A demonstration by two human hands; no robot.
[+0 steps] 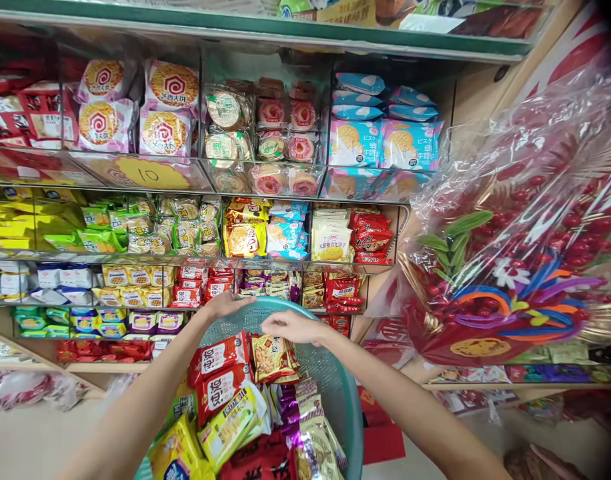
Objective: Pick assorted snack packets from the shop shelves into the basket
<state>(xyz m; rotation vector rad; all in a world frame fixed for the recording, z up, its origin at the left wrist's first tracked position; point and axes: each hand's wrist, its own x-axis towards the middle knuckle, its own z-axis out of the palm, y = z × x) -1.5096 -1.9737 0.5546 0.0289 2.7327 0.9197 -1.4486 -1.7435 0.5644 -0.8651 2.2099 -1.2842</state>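
A teal plastic basket (353,407) full of wrapped snacks is in front of me. My left hand (229,304) is at its far rim, with the fingers closed over the edge. Inside the rim, my right hand (293,327) has curled fingers just above a red-and-gold snack packet (273,358); whether they grip its top edge is hidden. Red packets (220,390) lie left of that one. Nearer me are a yellow-and-white packet (233,427), a yellow packet (178,450) and cream-and-purple striped packets (313,433).
Tiered shelves with clear dividers (201,120) hold several kinds of packaged biscuits (168,107) beyond the basket. A yellow price tag (150,173) reads 10. At right, a plastic-wrapped decoration with red berries (525,227) juts out near my right arm.
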